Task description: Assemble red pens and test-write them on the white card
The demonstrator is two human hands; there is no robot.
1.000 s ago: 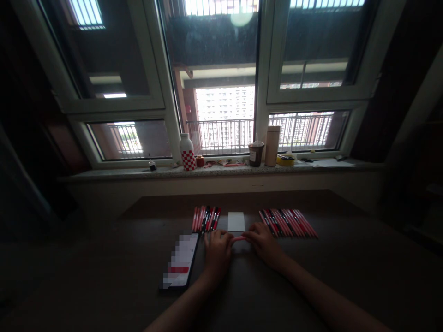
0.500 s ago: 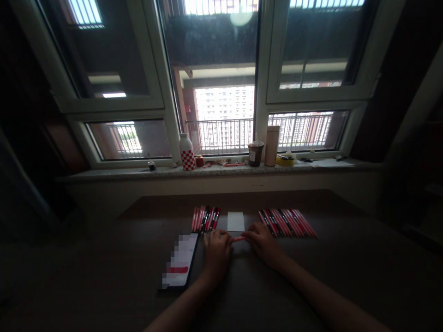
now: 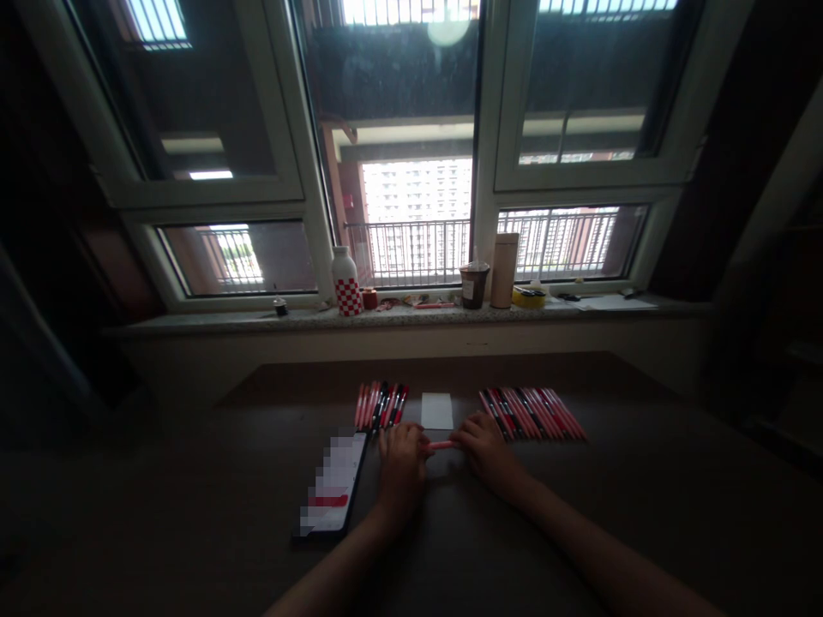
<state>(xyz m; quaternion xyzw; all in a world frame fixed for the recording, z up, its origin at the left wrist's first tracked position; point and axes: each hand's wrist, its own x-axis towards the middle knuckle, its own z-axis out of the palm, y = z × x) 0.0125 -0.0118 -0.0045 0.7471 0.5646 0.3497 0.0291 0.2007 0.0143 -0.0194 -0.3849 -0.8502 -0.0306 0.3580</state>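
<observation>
Between my two hands lies a pink pen [image 3: 441, 445], held level above or on the dark table. My left hand [image 3: 404, 463] is closed on its left end, and my right hand [image 3: 487, 447] pinches its right end; the fingers cover both ends. Just beyond the pen is a small white paper [image 3: 437, 411], flat on the table. A row of pink, red and black pens [image 3: 381, 406] lies past my left hand. A longer row of similar pens [image 3: 533, 413] lies beyond my right hand.
A phone [image 3: 334, 488] with a lit, partly blurred screen lies left of my left forearm. The dark table [image 3: 527, 531] ends before a windowsill [image 3: 411, 318]. On the sill stand a checkered bottle [image 3: 348, 287], a lidded cup [image 3: 474, 285], a tall tumbler [image 3: 504, 271] and yellow tape [image 3: 528, 297].
My hands have drawn slightly apart, so a little more of the pink pen shows between them. The pen rows, paper and phone have stayed in place.
</observation>
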